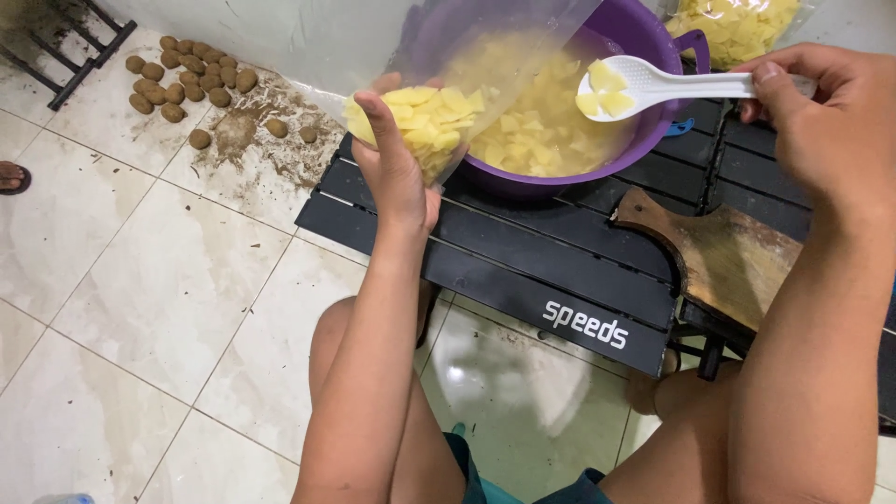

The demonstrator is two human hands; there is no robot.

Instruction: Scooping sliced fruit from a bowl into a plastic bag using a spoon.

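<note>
Head view: left hand point(397, 173) grips a clear bag point(439, 112) of potato slices beside the purple basin point(644, 37); right hand point(821, 117) pinches a loaded white spoon point(653, 86) above the basin.

One purple basin point(644, 37), one white spoon point(653, 86), one wooden board point(733, 257), perhaps twenty potatoes point(187, 75).

At upper centre, the left hand point(397, 173) grips a clear plastic bag point(439, 112) partly filled with yellow potato slices. The right hand point(812, 112), at upper right, holds a white spoon point(653, 86) carrying slices over a purple basin point(560, 103) of more slices. The basin sits on a black slatted surface point(523, 252), beside a wooden cutting board point(728, 252). Whole unpeeled potatoes point(182, 79) lie on the tiled floor at upper left.
</note>
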